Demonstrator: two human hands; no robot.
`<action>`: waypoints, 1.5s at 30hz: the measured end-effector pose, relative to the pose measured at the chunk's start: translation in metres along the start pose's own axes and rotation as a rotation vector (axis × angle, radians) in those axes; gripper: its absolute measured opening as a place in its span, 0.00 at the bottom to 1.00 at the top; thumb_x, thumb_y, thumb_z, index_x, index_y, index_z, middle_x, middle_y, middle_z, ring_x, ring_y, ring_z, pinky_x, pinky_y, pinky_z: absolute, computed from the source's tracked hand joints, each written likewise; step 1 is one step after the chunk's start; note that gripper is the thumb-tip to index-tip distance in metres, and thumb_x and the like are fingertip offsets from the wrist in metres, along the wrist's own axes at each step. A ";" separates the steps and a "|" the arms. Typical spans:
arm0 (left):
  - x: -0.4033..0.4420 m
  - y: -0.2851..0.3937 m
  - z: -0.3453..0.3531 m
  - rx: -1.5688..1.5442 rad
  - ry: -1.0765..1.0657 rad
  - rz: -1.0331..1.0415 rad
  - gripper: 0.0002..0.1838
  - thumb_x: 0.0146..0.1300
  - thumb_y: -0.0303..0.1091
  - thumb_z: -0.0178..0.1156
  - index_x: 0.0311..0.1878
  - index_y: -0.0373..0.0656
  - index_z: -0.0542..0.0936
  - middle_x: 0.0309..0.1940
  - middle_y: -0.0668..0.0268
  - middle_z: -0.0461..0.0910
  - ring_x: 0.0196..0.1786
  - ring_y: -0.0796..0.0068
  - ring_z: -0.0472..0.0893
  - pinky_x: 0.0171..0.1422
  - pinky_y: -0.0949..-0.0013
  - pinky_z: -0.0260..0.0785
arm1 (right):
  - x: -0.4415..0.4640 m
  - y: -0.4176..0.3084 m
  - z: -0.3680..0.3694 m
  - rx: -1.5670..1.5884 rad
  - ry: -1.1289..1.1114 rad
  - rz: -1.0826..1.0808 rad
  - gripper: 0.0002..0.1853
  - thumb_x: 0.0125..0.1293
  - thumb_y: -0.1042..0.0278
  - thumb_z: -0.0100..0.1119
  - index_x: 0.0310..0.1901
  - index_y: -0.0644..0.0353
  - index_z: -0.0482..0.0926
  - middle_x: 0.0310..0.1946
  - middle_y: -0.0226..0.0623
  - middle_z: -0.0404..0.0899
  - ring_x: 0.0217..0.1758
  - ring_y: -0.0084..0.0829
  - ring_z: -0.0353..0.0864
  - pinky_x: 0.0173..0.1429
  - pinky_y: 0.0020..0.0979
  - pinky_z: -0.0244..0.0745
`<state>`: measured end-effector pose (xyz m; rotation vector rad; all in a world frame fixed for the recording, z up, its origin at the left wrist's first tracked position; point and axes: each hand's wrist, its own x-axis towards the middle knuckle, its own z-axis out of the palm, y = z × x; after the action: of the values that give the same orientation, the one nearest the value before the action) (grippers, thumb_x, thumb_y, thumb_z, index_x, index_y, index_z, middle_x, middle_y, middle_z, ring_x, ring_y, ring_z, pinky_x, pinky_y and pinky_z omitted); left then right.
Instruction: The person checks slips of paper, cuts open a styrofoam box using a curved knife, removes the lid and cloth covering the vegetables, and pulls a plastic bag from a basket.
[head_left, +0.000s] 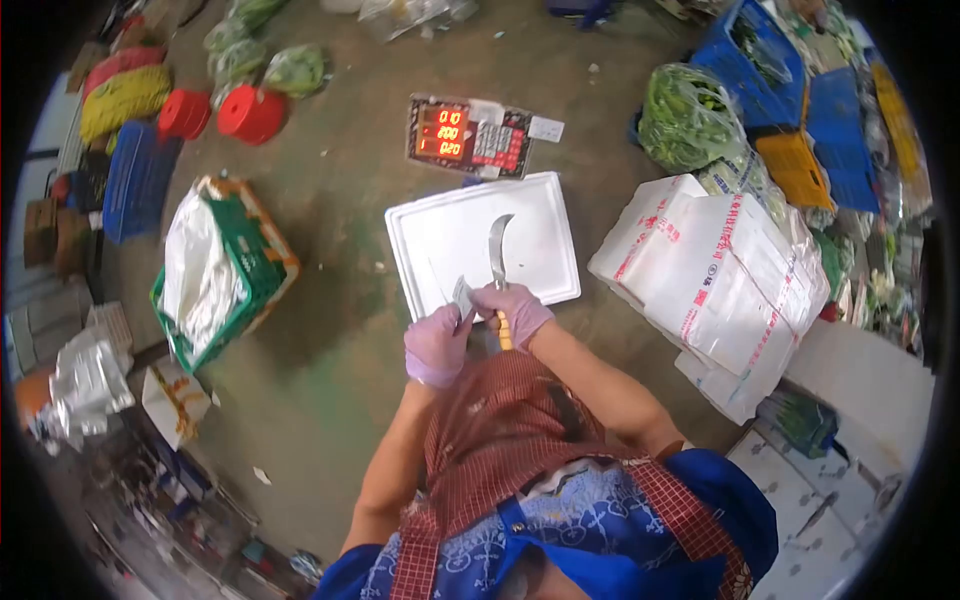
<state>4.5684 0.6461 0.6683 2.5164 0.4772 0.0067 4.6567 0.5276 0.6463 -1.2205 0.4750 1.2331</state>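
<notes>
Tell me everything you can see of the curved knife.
The curved knife has a silvery, metal-looking blade, hooked rightward at the tip, and a yellowish, banded handle. The gloved right hand grips it, handle end toward the apron. The blade points away, over the white tray; whether it touches is unclear.

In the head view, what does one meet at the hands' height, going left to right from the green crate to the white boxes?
Green crate, gloved left hand, gloved right hand with the curved knife, red-printed white boxes.
</notes>
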 end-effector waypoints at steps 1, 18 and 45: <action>0.006 -0.005 0.005 0.003 -0.003 0.005 0.11 0.50 0.38 0.60 0.23 0.43 0.71 0.20 0.57 0.74 0.23 0.54 0.74 0.25 0.58 0.65 | 0.002 -0.003 -0.001 -0.049 -0.001 -0.032 0.10 0.49 0.61 0.58 0.20 0.56 0.71 0.14 0.25 0.66 0.14 0.17 0.63 0.18 0.19 0.57; 0.055 -0.141 0.049 -0.229 -0.125 -0.549 0.12 0.49 0.32 0.61 0.33 0.32 0.75 0.24 0.60 0.78 0.28 0.78 0.77 0.33 0.72 0.68 | 0.142 -0.074 -0.064 0.320 0.570 -0.751 0.05 0.50 0.72 0.56 0.25 0.60 0.70 0.16 0.30 0.69 0.14 0.18 0.64 0.18 0.20 0.58; 0.036 -0.151 0.061 -0.664 -0.100 -0.622 0.11 0.51 0.26 0.60 0.38 0.33 0.75 0.32 0.66 0.78 0.31 0.82 0.74 0.35 0.79 0.66 | 0.221 -0.090 -0.087 -0.030 1.265 -0.619 0.23 0.42 0.54 0.68 0.30 0.65 0.69 0.24 0.33 0.73 0.27 0.28 0.70 0.37 0.28 0.69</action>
<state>4.5579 0.7416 0.5321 1.6427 1.0057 -0.1693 4.8379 0.5627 0.4727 -1.8972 0.8725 -0.1789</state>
